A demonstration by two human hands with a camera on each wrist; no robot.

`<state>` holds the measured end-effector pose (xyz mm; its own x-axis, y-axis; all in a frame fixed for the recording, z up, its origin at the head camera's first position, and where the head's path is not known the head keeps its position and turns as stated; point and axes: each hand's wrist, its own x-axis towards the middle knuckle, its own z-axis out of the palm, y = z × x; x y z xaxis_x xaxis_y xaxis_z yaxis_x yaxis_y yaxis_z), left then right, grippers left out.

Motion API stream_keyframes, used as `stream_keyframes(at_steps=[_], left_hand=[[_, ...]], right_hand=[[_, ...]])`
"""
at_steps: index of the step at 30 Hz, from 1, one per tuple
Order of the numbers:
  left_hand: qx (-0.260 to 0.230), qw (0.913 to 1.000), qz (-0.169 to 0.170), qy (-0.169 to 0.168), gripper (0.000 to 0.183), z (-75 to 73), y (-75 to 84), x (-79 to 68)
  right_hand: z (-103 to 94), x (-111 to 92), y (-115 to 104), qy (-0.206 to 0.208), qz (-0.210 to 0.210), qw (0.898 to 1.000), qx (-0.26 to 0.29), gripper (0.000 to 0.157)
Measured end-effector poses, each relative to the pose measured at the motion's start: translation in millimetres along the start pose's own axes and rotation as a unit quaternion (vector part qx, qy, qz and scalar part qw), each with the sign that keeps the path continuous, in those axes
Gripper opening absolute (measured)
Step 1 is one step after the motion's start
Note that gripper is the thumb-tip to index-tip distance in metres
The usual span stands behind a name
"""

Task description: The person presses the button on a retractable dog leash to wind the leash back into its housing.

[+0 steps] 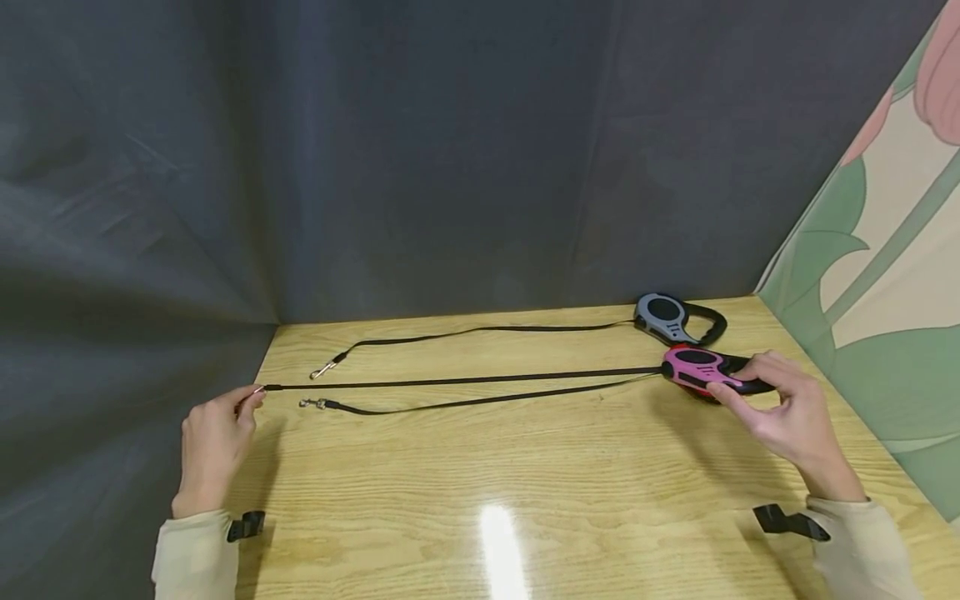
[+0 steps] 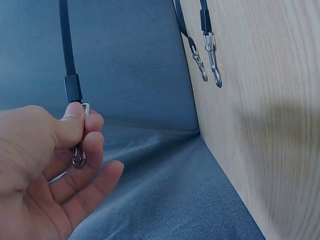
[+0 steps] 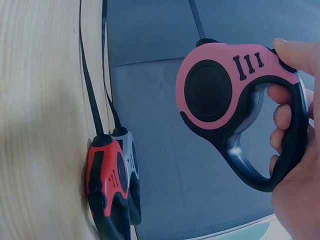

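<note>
My right hand [image 1: 795, 412] grips the black handle of a pink retractable leash [image 3: 215, 85], its fingers curled through the loop and the thumb by the button. From the casing a black strap [image 1: 465, 382] runs taut leftward to my left hand [image 1: 217, 446]. There, thumb and fingers pinch the metal snap hook [image 2: 78, 156] just below the strap's black sleeve [image 2: 73, 88]. Beneath the pink casing, a red retractable leash [image 3: 107, 172] lies on the table, mostly hidden in the head view. Behind it sits a grey retractable leash [image 1: 663, 312].
The wooden table [image 1: 420, 483] carries two slack straps, ending in snap hooks [image 1: 324, 369] at the left. A dark grey cloth [image 1: 450, 167] hangs along the back and left. At the right stands a flower-patterned panel [image 1: 885, 275].
</note>
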<state>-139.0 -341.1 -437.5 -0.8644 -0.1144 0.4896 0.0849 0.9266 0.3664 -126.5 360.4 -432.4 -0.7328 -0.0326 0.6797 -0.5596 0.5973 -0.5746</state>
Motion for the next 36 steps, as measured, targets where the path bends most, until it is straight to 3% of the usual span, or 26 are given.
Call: stream_keyframes(at_steps=[12, 22, 36], left_hand=[[0.006, 0.9996, 0.026, 0.01, 0.019, -0.5, 2.7, 0.8], [0.023, 0.9983, 0.039, 0.036, 0.021, -4.4, -0.3, 1.6], [0.01, 0.9993, 0.035, 0.012, 0.015, 0.6, 0.2, -2.7]], right_hand=[[-5.9, -1, 0, -0.005, 0.012, 1.0, 0.004, 0.035], [-7.8, -4, 4, 0.02, 0.029, 0.999, 0.037, 0.029], [-5.1, -7, -6, 0.012, 0.07, 0.995, 0.068, 0.025]])
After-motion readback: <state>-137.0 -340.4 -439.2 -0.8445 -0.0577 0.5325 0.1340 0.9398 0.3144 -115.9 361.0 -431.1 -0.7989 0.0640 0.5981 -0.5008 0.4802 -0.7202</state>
